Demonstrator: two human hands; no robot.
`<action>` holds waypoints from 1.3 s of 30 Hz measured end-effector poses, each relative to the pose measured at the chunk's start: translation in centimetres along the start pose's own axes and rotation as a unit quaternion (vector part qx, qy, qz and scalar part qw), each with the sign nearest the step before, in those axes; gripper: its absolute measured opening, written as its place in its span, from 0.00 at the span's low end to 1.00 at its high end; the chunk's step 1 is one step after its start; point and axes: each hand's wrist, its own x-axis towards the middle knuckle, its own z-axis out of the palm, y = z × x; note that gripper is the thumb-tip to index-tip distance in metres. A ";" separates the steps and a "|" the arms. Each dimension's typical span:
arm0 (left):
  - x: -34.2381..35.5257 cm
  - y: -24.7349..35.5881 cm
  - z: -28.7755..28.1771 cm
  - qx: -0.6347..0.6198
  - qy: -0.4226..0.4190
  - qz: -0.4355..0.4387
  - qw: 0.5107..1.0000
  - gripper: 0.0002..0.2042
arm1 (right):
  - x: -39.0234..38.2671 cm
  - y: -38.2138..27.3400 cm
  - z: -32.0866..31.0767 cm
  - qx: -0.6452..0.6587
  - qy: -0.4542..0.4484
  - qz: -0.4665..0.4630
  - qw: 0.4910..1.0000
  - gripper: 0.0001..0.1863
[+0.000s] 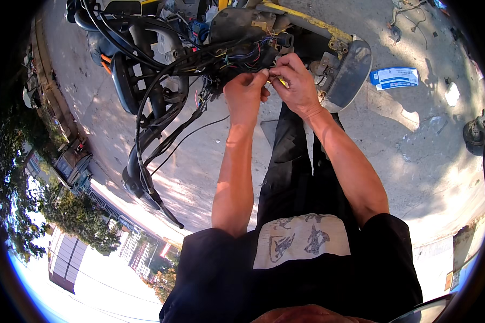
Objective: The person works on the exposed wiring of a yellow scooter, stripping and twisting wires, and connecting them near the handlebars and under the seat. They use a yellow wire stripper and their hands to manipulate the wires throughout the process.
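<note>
My left hand (243,100) and my right hand (297,89) meet fingertip to fingertip at the near side of a partly stripped vehicle, probably an electric scooter. Both are closed in a pinch on a thin wire, of which a small yellowish piece shows between the fingers; its ends are hidden. Just beyond them lies a tangle of coloured wires (248,53) in the open body. Thick black cables (164,72) run left from there to the handlebar (133,175). Right of my right hand is a dark rounded pad (352,75) beside a metal bracket (324,67).
A yellow frame bar (307,20) crosses the far side. On the concrete at right lie a blue and white packet (394,78), a white scrap (452,94) and loose wiring (396,33). A dark metal part (475,134) stands at the far right. One loose cable (188,142) hangs left of my forearm.
</note>
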 end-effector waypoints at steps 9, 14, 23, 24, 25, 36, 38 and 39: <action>0.6 0.2 -0.2 -0.032 -0.016 -0.015 0.999 0.12 | -0.2 0.8 0.7 0.037 -0.002 0.036 0.999 0.06; 1.0 0.1 -0.1 0.021 -0.012 -0.004 1.000 0.13 | -0.5 1.3 1.1 0.078 -0.006 0.072 0.994 0.05; 0.5 -0.7 0.2 -0.049 0.016 0.003 0.999 0.13 | -0.3 0.2 0.2 0.042 -0.026 0.105 0.993 0.06; 0.5 -0.7 0.2 -0.055 0.012 0.002 0.998 0.13 | -0.3 0.0 0.2 0.037 -0.025 0.100 0.994 0.06; 0.5 -0.8 0.0 -0.039 0.000 0.004 0.999 0.12 | -0.3 0.1 0.3 0.043 -0.026 0.101 0.994 0.06; 1.0 1.4 0.0 0.100 -0.004 -0.018 0.995 0.16 | -0.5 0.4 0.4 0.039 -0.024 0.100 0.994 0.06; 1.2 1.5 -0.1 0.111 -0.004 -0.019 0.994 0.16 | -0.5 0.5 0.5 0.036 -0.021 0.096 0.995 0.06; 1.2 1.4 -0.1 0.116 -0.004 -0.019 0.993 0.15 | -0.6 0.6 0.5 0.034 -0.020 0.093 0.995 0.06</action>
